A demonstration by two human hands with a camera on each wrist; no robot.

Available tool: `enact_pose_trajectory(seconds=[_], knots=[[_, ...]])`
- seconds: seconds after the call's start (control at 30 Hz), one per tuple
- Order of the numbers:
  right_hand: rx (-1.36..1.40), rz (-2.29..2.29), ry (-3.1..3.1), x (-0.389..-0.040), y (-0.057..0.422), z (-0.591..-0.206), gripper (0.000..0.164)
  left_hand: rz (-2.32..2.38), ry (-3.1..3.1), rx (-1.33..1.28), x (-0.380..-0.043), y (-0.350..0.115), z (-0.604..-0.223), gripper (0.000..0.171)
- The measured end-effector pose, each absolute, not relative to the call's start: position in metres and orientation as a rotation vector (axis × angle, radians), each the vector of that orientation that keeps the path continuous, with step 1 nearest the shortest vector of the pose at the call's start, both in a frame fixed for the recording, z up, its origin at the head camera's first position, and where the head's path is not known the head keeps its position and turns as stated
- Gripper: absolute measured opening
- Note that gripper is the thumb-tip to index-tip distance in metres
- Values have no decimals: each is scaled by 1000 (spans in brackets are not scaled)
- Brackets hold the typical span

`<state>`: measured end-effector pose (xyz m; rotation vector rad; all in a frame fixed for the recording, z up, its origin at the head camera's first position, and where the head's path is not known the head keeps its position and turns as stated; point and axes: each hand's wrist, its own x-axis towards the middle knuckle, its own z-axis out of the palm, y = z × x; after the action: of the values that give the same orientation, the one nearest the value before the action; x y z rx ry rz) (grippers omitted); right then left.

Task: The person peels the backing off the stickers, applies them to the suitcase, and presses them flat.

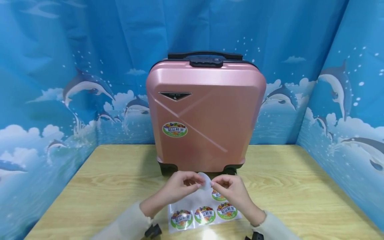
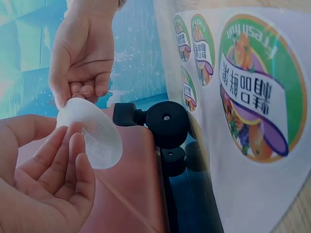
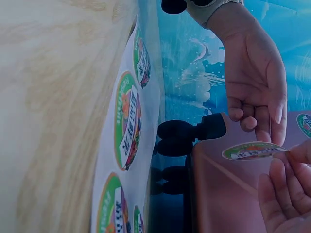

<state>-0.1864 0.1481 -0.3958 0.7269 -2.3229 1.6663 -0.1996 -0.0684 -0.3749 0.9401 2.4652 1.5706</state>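
Observation:
A peeled oval fruit sticker [image 1: 205, 181] is held up between both hands, in front of the suitcase's lower edge. My left hand [image 1: 177, 187] pinches one side of it between thumb and fingers. At the opposite side, my right hand [image 1: 234, 192] grips the edge with its fingertips. The plain white back of the sticker [image 2: 99, 138] faces the left wrist camera, while its printed front shows in the right wrist view. Below the hands lies a white sticker sheet [image 1: 192, 204] with several round fruit stickers on it. One sheet sticker is partly covered by the right hand.
A pink suitcase [image 1: 210, 113] with black wheels stands upright on the wooden table [image 1: 288, 186]. One fruit sticker [image 1: 175, 129] is stuck on its front at the left, below a black badge [image 1: 175, 96]. A blue dolphin-print curtain [image 1: 132, 40] surrounds the table's back and sides.

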Motion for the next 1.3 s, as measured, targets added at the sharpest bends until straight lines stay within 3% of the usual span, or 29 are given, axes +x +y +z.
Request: enact_pose_trajectory(seconds=[0.27, 0.57, 1.3], knots=[[823, 1539, -2254, -178, 137, -384, 2, 1609, 2443, 879, -199, -65, -375, 15], [974, 1285, -2119, -166, 123, -370, 14, 1729, 2382, 793, -202, -66, -377, 16], [994, 1373, -2128, -168, 120, -377, 10, 1782, 2270, 780, -205, -67, -384, 16]])
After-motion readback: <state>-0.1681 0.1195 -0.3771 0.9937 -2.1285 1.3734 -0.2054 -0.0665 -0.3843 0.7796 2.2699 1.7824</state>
